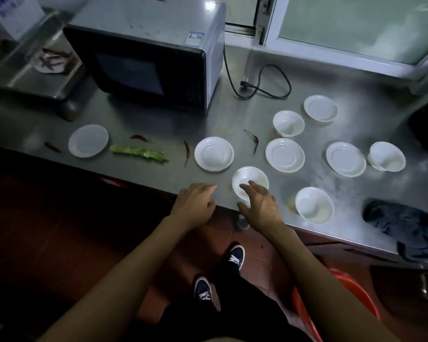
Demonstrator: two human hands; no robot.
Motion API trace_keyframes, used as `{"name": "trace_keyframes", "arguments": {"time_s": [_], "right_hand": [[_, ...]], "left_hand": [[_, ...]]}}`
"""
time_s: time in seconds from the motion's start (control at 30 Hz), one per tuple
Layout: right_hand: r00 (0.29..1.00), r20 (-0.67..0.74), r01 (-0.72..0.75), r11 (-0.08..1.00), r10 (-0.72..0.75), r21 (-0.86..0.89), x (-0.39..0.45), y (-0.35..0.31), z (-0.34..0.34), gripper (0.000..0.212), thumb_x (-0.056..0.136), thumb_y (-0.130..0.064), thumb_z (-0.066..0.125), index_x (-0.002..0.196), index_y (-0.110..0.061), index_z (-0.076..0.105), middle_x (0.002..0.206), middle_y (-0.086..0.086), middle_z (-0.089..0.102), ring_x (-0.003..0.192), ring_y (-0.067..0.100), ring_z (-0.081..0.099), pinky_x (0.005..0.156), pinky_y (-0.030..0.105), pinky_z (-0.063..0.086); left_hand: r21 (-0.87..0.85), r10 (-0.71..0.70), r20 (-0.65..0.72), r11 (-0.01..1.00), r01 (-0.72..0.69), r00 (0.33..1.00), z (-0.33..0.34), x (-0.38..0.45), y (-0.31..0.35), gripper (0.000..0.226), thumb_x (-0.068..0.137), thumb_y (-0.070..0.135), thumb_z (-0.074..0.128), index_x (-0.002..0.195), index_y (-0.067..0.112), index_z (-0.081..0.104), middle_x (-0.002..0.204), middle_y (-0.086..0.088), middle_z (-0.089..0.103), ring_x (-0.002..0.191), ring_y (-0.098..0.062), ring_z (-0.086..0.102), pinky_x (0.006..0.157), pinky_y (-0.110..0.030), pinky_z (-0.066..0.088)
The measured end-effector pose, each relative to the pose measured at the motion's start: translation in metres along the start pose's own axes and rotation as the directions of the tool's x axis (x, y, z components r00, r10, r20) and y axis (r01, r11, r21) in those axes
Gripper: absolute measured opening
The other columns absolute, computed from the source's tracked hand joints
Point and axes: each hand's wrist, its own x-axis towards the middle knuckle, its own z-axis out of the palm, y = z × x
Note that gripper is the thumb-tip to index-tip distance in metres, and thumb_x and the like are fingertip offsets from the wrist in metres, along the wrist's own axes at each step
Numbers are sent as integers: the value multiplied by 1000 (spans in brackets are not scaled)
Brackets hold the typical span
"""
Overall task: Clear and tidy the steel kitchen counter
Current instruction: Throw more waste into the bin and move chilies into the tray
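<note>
Several white saucers and small bowls lie scattered on the steel counter [158, 176]. My right hand [260, 206] hovers with spread fingers over the near rim of a small white bowl [248, 178] at the counter's front edge, thumb below it. My left hand [195, 202] rests flat on the front edge, left of that bowl, holding nothing. A saucer [213, 153] sits just beyond the bowl. Another bowl [314, 204] stands to the right. Dried red chillies [186, 149] and a green vegetable scrap [139, 153] lie to the left.
A black microwave [148, 58] with its loose power cord [262, 82] stands at the back. A steel tray [32, 70] with chillies on a plate is at far left. A dark cloth [405, 225] lies at the right front edge. A red bin [336, 304] stands on the floor.
</note>
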Motion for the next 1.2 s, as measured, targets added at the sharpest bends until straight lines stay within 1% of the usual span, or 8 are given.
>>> {"name": "trace_keyframes", "arguments": {"time_s": [0.1,0.2,0.4,0.6,0.8,0.97,1.13,1.2], "right_hand": [[1000,-1,24,1000,-24,9,24,7,-11,56,94,-32,60,146,-21,43,157,7,34,143,28,32,110,42,31],[998,-1,55,998,-55,-5,46,16,-20,55,94,-31,60,145,-20,44,155,5,37,141,29,34,109,42,31],[995,26,93,995,-92,-43,75,31,-23,53,94,-31,61,143,-21,45,156,6,37,142,28,34,110,43,30],[993,42,109,993,-108,-46,92,36,-19,51,93,-32,62,141,-22,47,155,7,39,143,29,34,113,47,30],[997,23,72,996,-71,-51,112,33,-14,49,93,-30,63,139,-20,50,152,7,43,141,29,37,110,48,31],[998,-65,-25,999,23,-28,137,21,-15,45,89,-23,67,132,-14,58,140,11,55,130,34,49,99,49,41],[991,-80,-106,994,104,-24,160,8,-7,43,89,-17,66,130,-9,59,131,16,59,119,40,55,98,49,44],[985,-101,-138,990,137,-6,167,6,-3,43,87,-15,67,129,-8,60,128,16,61,114,41,58,96,48,46]], "left_hand": [[18,-26,15,1000,26,1000,-11,25,5,54,98,35,48,148,18,39,152,-5,43,138,-27,37,111,-44,33],[32,-40,14,999,40,999,-20,45,12,49,97,32,48,143,16,44,146,-8,49,130,-31,45,105,-47,39],[-21,-115,28,993,116,993,-19,68,16,52,98,35,48,148,23,41,152,-3,44,137,-26,40,113,-47,33],[-51,-133,37,989,135,990,-16,86,12,49,98,35,49,144,21,44,146,-3,50,130,-26,48,106,-48,41],[-84,-94,16,992,95,995,-18,107,-11,50,98,32,51,146,19,45,148,-4,49,133,-25,45,108,-46,38],[-86,-103,18,991,104,995,-28,132,-41,48,99,34,49,145,21,45,148,-4,47,132,-27,44,107,-45,35],[-113,-133,-2,985,132,991,-34,151,-77,36,96,31,51,129,18,55,132,-5,57,118,-29,51,96,-44,41],[-124,-131,-32,984,126,991,-35,156,-89,17,94,27,50,106,18,57,119,-6,61,108,-30,53,88,-43,42]]}}
